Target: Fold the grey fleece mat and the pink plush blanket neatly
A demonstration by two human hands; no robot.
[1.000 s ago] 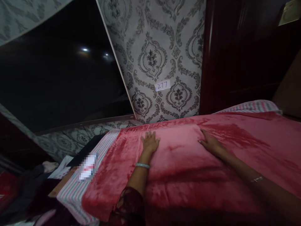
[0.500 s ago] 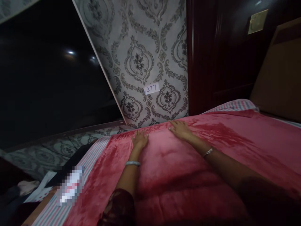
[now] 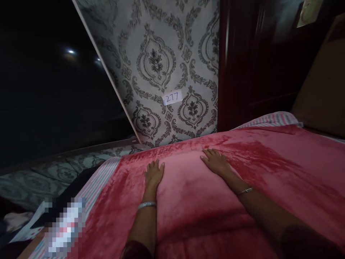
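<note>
A red plush blanket (image 3: 194,194) covers most of the surface in front of me, with lighter and darker patches in its pile. My left hand (image 3: 154,173) lies flat on it left of the middle, fingers spread, a bangle on the wrist. To the right, my right hand (image 3: 215,160) also rests palm down on the blanket near its far edge, fingers apart, with a thin bracelet on that wrist. Neither hand grips the fabric. From under the blanket a striped sheet (image 3: 104,178) shows along the left side and at the far right corner.
A large dark television screen (image 3: 59,86) stands at the left. Behind the blanket is patterned wallpaper (image 3: 156,64) with a paper label (image 3: 172,97) reading 277. At the right are a dark red wooden panel (image 3: 248,72) and a brown board-like object (image 3: 320,86). A blurred patch covers something at lower left.
Both hands have slid back toward me across the blanket, the right one also slightly rightward. They stay flat and spread. The camera view has shifted a little.
</note>
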